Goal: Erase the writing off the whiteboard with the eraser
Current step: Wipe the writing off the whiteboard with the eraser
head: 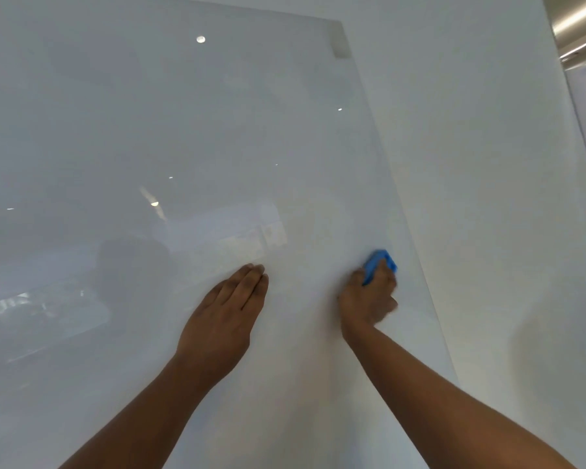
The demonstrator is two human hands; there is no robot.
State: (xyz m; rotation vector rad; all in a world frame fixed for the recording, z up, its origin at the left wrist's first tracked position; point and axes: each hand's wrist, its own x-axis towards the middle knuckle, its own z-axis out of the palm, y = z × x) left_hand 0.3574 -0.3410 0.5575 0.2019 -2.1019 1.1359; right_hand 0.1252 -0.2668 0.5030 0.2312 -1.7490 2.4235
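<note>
A glossy glass whiteboard [190,130] fills most of the view, mounted on a white wall. No writing shows on its surface, only faint smears and room reflections. My right hand [369,296] grips a blue eraser [379,262] and holds it against the board near its right edge; the hand is slightly blurred. My left hand [227,313] lies flat on the board with straight fingers held together, to the left of the eraser.
The board's right edge [403,211] runs diagonally down the frame, with a small mounting bracket [339,45] at its top right corner. White wall [481,164] lies beyond it. Ceiling lights [579,18] show at the upper right.
</note>
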